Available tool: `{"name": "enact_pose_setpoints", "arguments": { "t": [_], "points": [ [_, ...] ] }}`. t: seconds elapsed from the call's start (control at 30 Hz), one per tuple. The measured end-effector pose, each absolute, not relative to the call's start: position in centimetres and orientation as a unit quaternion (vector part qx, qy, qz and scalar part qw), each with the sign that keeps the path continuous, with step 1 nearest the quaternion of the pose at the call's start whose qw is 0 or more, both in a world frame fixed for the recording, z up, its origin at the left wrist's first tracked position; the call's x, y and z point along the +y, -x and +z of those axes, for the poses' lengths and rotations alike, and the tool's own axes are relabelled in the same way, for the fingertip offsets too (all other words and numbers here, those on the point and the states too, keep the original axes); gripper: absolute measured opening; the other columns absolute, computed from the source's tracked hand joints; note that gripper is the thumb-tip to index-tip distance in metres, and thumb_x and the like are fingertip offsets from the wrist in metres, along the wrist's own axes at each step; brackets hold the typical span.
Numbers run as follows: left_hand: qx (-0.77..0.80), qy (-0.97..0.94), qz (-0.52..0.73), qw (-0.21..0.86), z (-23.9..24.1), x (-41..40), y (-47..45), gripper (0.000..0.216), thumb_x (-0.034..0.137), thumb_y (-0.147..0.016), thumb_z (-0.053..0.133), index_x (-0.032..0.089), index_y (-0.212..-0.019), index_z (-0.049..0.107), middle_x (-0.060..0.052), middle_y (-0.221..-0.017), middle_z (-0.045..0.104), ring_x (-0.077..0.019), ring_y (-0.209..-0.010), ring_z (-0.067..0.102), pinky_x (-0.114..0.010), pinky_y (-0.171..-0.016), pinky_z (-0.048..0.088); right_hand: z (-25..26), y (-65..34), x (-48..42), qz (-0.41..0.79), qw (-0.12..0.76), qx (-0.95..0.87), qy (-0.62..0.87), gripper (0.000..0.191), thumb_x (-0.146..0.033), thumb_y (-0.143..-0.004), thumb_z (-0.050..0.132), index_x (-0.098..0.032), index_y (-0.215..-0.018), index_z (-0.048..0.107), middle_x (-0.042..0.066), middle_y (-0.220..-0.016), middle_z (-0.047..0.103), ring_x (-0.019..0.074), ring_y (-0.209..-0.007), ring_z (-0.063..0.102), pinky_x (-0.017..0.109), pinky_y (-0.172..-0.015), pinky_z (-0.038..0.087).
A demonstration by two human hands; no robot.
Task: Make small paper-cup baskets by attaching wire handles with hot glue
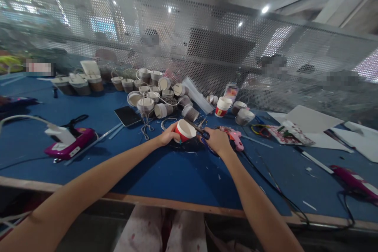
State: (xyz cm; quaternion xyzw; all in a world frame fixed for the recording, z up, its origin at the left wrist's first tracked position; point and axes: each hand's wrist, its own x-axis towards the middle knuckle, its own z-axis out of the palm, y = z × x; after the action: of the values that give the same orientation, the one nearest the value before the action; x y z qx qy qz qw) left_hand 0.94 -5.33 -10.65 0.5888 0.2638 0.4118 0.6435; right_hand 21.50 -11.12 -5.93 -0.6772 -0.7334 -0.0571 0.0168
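Note:
My left hand [169, 134] is closed around a red paper cup [184, 130] with a white inside, tilted on its side just above the blue table [165, 173]. My right hand [217, 140] grips a pair of scissors [198, 128] with dark blades pointing left at the cup's rim. A pink glue gun [235, 138] lies right behind my right hand.
Several brown-wrapped paper cups with string handles [153, 96] crowd the table's back. A black phone [127, 115], a red-and-white cup [222, 107], a magenta glue gun [69, 145] at left, another [354, 179] at right, white paper sheets [313, 124] and a perforated metal screen [206, 39] behind.

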Motion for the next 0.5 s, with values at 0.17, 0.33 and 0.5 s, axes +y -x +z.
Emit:
{"name": "enact_pose_setpoints", "arguments": {
  "t": [0.17, 0.33, 0.5],
  "points": [
    [0.245, -0.595, 0.412, 0.645, -10.78, -5.28, -0.96, 0.059, 0.012, -0.043, 0.053, 0.014, -0.102, 0.057, -0.001, -0.084, 0.065, -0.0186, -0.079, 0.056, -0.028, -0.069, 0.044, -5.99, -21.61, -10.97, -0.06, 0.032, -0.737, 0.673, 0.048, -0.06, -0.085, 0.035, -0.023, -0.1, 0.062, 0.008, -0.09, 0.07, 0.0233, -0.087, 0.064, 0.026, -0.064, 0.042],
    [0.23, -0.602, 0.409, 0.646, -10.8, -5.18, -1.0, 0.065, 0.011, -0.043, 0.052, 0.013, -0.108, 0.057, -0.002, -0.086, 0.065, -0.0193, -0.081, 0.056, -0.028, -0.071, 0.044, -6.36, -21.86, -10.68, -0.066, 0.039, -0.747, 0.661, 0.046, -0.055, -0.087, 0.034, -0.019, -0.105, 0.057, 0.011, -0.095, 0.067, 0.0229, -0.09, 0.063, 0.027, -0.067, 0.042],
    [0.218, -0.598, 0.406, 0.656, -10.66, -5.32, -1.05, 0.068, 0.008, -0.043, 0.052, 0.015, -0.11, 0.056, -0.001, -0.089, 0.066, -0.0191, -0.085, 0.056, -0.027, -0.074, 0.044, -6.36, -22.05, -10.78, -0.082, 0.032, -0.752, 0.653, 0.053, -0.061, -0.085, 0.032, -0.019, -0.104, 0.058, 0.012, -0.094, 0.067, 0.0247, -0.089, 0.063, 0.029, -0.068, 0.042]
  ]
}}
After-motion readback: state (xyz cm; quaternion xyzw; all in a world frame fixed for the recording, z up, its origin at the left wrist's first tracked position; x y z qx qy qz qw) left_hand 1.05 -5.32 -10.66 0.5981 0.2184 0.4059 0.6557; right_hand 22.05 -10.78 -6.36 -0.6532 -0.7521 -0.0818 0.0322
